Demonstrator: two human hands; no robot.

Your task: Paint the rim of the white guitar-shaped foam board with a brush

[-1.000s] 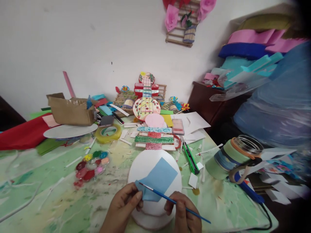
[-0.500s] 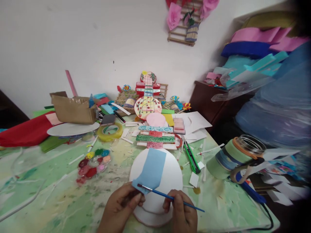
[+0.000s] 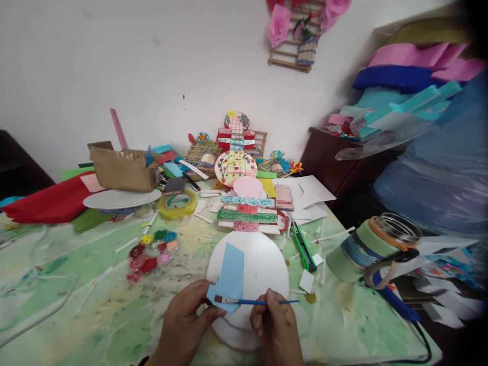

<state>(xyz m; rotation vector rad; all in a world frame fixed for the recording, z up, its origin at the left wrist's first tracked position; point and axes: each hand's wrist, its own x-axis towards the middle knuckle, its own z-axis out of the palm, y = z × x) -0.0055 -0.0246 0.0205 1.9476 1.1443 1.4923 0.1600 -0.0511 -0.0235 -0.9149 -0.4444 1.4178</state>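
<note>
My left hand (image 3: 192, 315) pinches the lower left corner of a light blue sheet of paper (image 3: 232, 269). In my right hand (image 3: 276, 320) is a thin paintbrush (image 3: 251, 302) with a blue handle, lying level, its brown bristles over the lower part of the blue paper. Whether the bristles touch the paper I cannot tell. Beneath both is a white round-bodied board (image 3: 267, 259), with another rounded white edge at its lower end. Its upper end meets a strip with painted crossbars (image 3: 247, 216) in green, blue and red.
A paint palette (image 3: 152, 254) and a roll of yellow tape (image 3: 177, 204) lie to the left. A green utility knife (image 3: 303, 246) and a green thermos (image 3: 366, 249) stand or lie right. Behind are a cardboard box (image 3: 124, 170) and a decorated instrument-shaped craft (image 3: 236, 162).
The blue paper has turned and looks narrower. The brush has swung from slanting to nearly level, and my right hand has shifted slightly left. The view has moved a little left.
</note>
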